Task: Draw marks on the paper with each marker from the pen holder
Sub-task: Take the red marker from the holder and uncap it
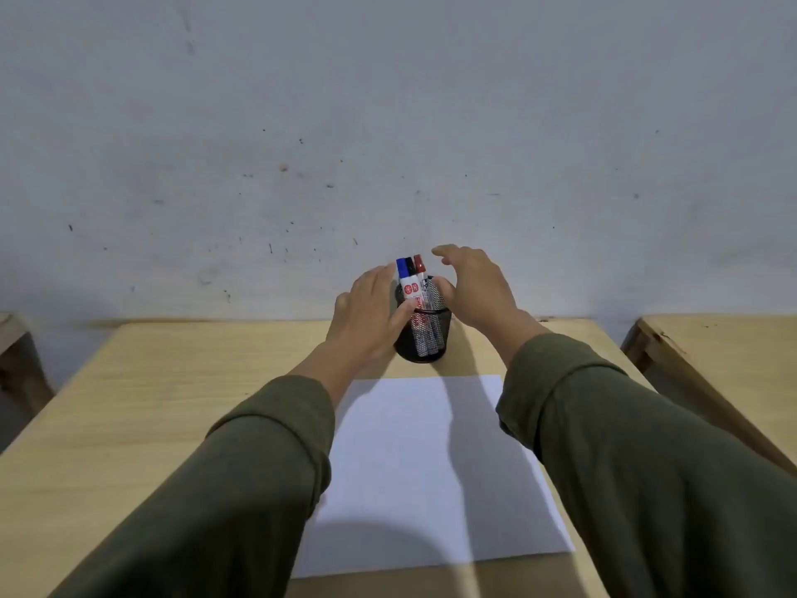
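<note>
A black mesh pen holder (425,344) stands on the wooden table, just beyond a blank white sheet of paper (409,476). Three white markers stick out of it, with a blue cap (404,266), a black cap (410,264) and a red cap (418,263). My left hand (366,317) grips the holder's left side, its thumb lying across the front mesh. To the right of the markers is my right hand (478,291), fingers spread and curved over the red cap, thumb near the holder's rim. It holds nothing.
The table (172,403) butts against a scuffed grey wall (388,123) right behind the holder. Another wooden table (716,351) stands to the right across a gap, and a piece of wooden furniture (13,351) shows at the left edge.
</note>
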A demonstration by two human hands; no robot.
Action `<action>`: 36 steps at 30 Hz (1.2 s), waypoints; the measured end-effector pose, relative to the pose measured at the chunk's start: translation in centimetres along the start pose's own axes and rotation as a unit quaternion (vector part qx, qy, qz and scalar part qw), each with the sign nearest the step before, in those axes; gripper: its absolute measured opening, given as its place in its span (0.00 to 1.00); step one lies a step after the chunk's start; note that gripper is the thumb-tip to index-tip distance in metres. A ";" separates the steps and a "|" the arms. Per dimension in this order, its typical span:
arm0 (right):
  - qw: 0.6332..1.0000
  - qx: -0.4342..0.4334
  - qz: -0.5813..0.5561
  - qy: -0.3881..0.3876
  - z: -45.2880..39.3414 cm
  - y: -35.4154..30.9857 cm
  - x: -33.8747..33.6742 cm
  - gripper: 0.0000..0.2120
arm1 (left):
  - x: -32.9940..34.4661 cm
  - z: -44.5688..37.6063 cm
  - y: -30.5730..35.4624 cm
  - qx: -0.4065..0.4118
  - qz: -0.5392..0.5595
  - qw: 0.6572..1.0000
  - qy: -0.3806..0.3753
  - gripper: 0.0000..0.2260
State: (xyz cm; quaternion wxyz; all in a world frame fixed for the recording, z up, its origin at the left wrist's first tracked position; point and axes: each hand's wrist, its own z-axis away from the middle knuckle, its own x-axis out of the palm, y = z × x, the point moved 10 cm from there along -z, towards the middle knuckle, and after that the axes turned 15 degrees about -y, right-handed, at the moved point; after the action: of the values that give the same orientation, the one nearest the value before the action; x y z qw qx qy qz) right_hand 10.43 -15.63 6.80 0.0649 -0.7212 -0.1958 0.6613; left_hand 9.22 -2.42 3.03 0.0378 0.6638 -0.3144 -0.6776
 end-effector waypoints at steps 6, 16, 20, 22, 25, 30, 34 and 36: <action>1.000 -0.016 -0.001 -0.006 -2.2 0.8 1.1 0.22 | 1.4 -1.8 -0.4 0.003 0.013 1.000 -0.011 0.27; 0.999 -0.028 0.007 -0.028 -3.8 0.9 2.6 0.24 | 2.9 -2.5 -0.9 0.007 0.007 1.000 -0.016 0.26; 0.998 -0.020 -0.050 -0.019 -3.3 1.4 2.3 0.23 | 3.3 -2.5 -1.0 0.001 0.025 1.000 -0.014 0.26; 0.996 -0.014 -0.088 -0.008 -2.9 1.7 2.0 0.24 | 3.3 -2.5 -1.1 -0.006 0.022 1.000 -0.020 0.27; 0.988 -0.012 -0.155 0.012 -2.3 1.7 0.9 0.28 | 3.0 -2.5 -1.1 -0.013 0.010 0.999 -0.028 0.27; 0.966 -0.019 -0.252 0.059 -1.3 0.6 -3.0 0.27 | 0.2 -1.4 0.4 -0.014 -0.001 1.000 0.013 0.25; 0.949 -0.048 -0.295 0.100 0.3 -1.4 -7.1 0.27 | -5.2 0.0 2.5 0.029 0.060 0.991 0.120 0.20; 0.944 -0.065 -0.307 0.102 1.5 -2.7 -8.2 0.26 | -7.8 0.8 3.6 0.055 0.105 0.979 0.165 0.18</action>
State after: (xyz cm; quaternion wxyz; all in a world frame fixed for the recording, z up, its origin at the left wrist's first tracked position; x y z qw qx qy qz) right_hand 7.99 -16.46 15.21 0.2370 -0.6925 -0.4423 0.5183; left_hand 8.07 -1.32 11.53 0.1242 0.7308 -0.4085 -0.5325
